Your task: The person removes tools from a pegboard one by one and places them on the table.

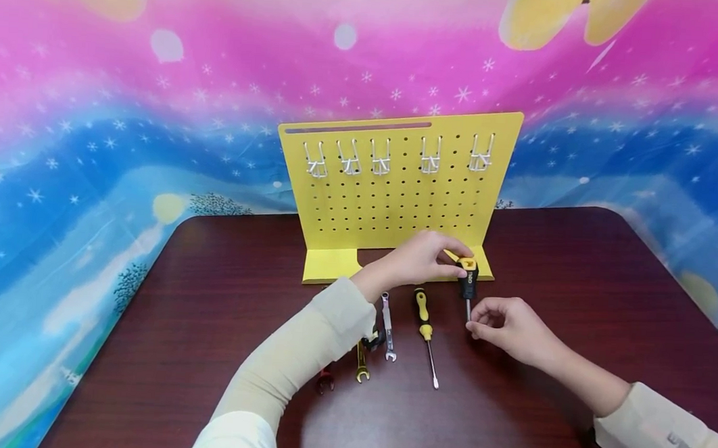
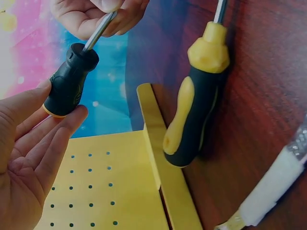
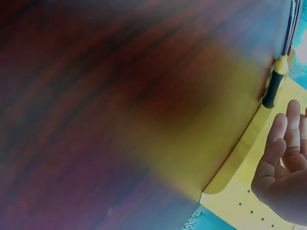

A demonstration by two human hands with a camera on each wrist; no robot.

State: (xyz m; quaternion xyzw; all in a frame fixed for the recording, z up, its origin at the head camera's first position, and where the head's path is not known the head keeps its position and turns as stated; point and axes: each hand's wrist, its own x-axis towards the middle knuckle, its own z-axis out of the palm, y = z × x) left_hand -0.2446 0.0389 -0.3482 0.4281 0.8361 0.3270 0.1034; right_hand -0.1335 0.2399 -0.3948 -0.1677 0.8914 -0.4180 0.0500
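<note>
My left hand (image 1: 427, 258) pinches the black handle of a short screwdriver (image 1: 468, 282) near its yellow butt end, thumb on one side and fingers on the other. Its metal shaft points down toward me, and the thumb and fingertips of my right hand (image 1: 515, 325) pinch the tip. In the left wrist view the black handle (image 2: 72, 81) sits between thumb and fingers. Left of it on the table lies a longer yellow-and-black screwdriver (image 1: 424, 315), blade toward me. The right wrist view shows the right hand (image 3: 285, 167) from the side, the held screwdriver out of sight.
A yellow pegboard (image 1: 397, 192) with several white wire hooks (image 1: 431, 157) stands at the back of the dark wooden table (image 1: 208, 317). A silver wrench (image 1: 388, 327), a gold wrench (image 1: 362, 363) and a red wrench (image 1: 325, 381) lie by the left forearm, partly covered by it.
</note>
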